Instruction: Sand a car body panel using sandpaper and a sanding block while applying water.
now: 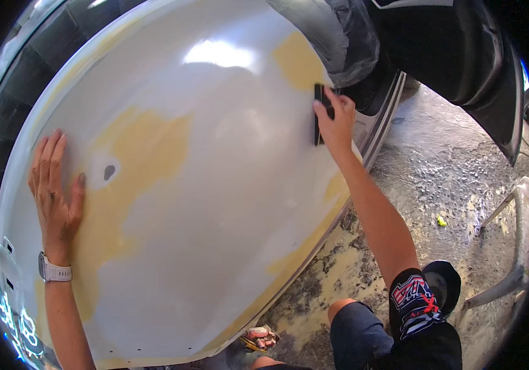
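Observation:
A car's rear side panel [227,185], pale grey with yellow filler patches [153,143], spreads in front of me. My right hand [336,115] grips a black sanding block [319,113] by its back, the block lying upright in view against the panel's edge near the plastic-covered wheel area. Below the upper yellow patch [298,60], the block is partly hidden by my fingers. My left hand [56,185] rests flat on the panel at the left, fingers together and thumb apart, holding nothing. A dark spot [109,172] in a bare ring is just right of that hand.
Clear plastic sheeting [352,46] hangs at the top right beside a black part. A sill [384,115] runs along the panel's lower right edge. On the wet, stained floor [431,171] are a chair frame [519,236], a yellow scrap [441,220] and a pile of small items [262,337].

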A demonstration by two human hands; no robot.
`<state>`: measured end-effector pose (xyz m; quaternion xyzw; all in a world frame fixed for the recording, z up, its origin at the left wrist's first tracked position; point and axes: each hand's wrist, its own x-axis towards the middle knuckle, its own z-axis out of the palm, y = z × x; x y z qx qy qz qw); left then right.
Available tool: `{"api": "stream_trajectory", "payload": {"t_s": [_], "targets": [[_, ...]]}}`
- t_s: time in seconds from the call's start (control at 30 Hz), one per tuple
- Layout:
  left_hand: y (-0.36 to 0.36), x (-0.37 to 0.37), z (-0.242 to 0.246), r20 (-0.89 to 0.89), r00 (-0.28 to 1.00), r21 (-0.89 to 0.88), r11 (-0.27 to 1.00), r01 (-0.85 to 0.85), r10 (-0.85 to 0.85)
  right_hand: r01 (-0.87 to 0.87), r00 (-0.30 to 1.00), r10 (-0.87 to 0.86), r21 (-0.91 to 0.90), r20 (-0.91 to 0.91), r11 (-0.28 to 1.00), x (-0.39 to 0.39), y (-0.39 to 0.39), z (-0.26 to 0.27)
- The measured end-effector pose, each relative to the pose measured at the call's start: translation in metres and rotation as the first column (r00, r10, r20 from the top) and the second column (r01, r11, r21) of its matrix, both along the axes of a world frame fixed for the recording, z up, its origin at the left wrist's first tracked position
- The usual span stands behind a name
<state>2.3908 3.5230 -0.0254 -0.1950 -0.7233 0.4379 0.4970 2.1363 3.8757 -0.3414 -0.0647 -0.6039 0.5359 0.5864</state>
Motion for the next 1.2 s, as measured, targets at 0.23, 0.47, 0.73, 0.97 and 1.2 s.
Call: {"api": "stream_trajectory", "payload": {"t_s": [0.23,0.47,0.73,0.97,1.2], "targets": [[-0.001,-0.001,0.002,-0.019,1.0,0.008,1.0,-0.003,0.004,-0.041,0.966,0.136,0.388,-0.221,0.921,0.066,-0.055,-0.008],[-0.002,-0.003,0.001,-0.021,1.0,0.014,1.0,0.016,-0.016,0.046,0.99,-0.018,0.209,-0.137,0.977,-0.019,0.016,0.044],[-0.001,-0.001,0.002,-0.015,1.0,0.028,0.999,0.028,-0.028,-0.016,0.999,0.028,0.339,-0.032,0.941,0.015,-0.001,0.058],[0.005,0.004,0.001,0.028,0.998,0.037,0.997,0.064,-0.065,0.156,0.974,-0.098,0.299,-0.203,0.941,-0.028,0.028,0.087],[0.0,0.008,0.004,0.043,0.99,0.075,0.989,0.129,-0.133,-0.092,0.993,0.115,0.479,-0.02,0.873,0.064,-0.004,0.013]]}}
